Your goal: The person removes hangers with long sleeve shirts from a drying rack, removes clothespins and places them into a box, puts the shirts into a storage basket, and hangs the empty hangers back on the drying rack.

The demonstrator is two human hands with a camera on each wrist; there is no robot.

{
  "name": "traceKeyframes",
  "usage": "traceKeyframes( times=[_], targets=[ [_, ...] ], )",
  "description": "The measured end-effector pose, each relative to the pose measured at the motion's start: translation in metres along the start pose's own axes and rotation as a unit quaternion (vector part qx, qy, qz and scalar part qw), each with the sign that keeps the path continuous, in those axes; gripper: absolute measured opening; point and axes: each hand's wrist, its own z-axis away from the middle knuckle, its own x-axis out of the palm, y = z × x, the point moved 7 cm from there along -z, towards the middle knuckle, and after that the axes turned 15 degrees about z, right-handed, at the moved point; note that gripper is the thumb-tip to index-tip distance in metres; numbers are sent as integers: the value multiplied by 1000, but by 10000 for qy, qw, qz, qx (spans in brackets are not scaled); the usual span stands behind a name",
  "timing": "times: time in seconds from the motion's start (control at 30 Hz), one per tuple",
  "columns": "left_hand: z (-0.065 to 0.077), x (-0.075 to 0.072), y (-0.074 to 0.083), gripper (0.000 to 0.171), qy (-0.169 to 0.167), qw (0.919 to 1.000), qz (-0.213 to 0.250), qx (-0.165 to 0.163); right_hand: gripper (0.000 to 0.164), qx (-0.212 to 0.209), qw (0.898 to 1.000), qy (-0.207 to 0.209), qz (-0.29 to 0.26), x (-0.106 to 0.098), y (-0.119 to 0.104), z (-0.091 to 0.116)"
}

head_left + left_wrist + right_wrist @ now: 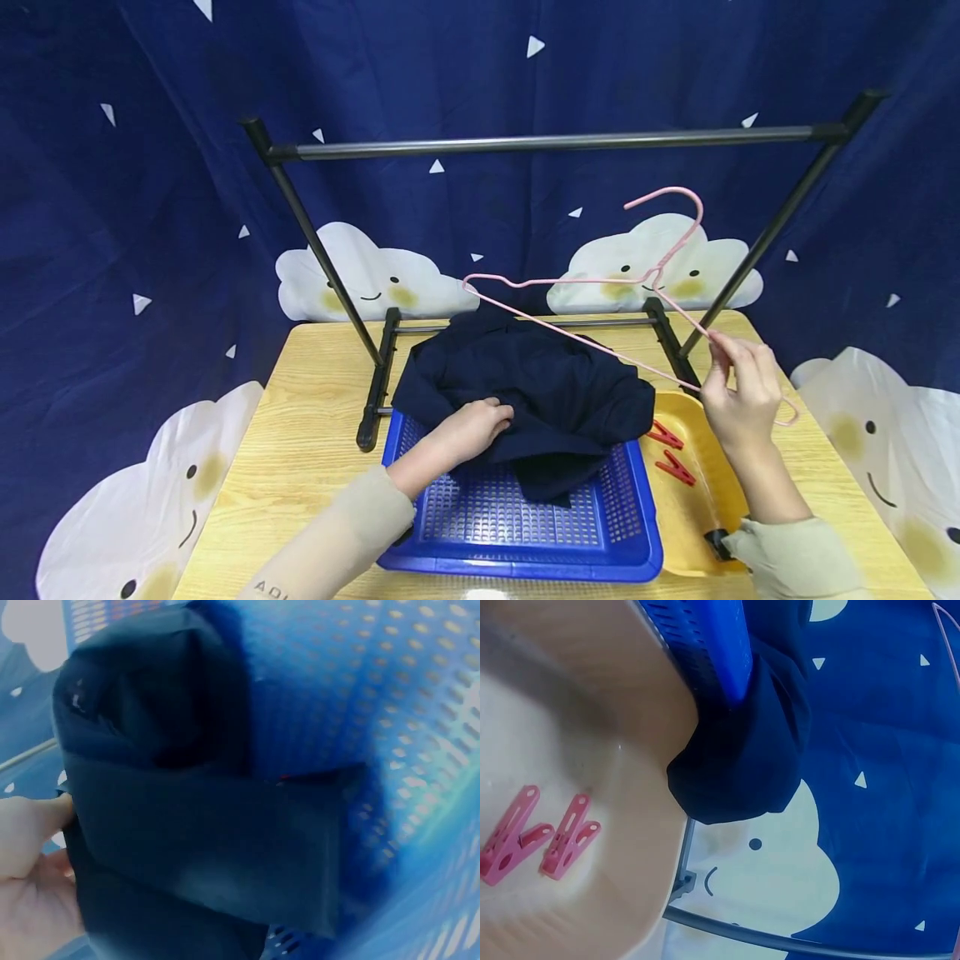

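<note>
My left hand (474, 427) grips a dark navy garment (536, 383) bunched over the far half of a blue mesh basket (521, 568). In the left wrist view the thumb and fingers of the left hand (34, 874) pinch the edge of the cloth (202, 832). What kind of garment it is cannot be made out. Up on the right, my right hand (742, 392) holds a pink wire hanger (562, 281) by one shoulder, tilted in the air with its hook upward. Part of the hanger's right end passes behind that hand.
A black clothes rack (540, 143) stands on the wooden table (300, 417) behind the basket. To the basket's right lies a yellow tray (690, 533) with red clothespins (675, 468) and a black-ended stick (716, 542). A dark blue curtain (450, 67) with clouds hangs behind.
</note>
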Motion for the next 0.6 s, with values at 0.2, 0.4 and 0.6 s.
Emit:
traceKeyframes(
  times=[0.2,0.4,0.6],
  targets=[
    [2,27,-16,6,-561,9970,-347,-400,24,-20,10000,-9,-25,1,-1,1],
    [4,37,-21,8,-692,9960,-429,-377,24,-62,9999,30,-93,1,-3,2],
    [6,27,-20,7,-630,9964,-309,-485,23,-57,10000,9,-72,1,-3,2]
  ],
)
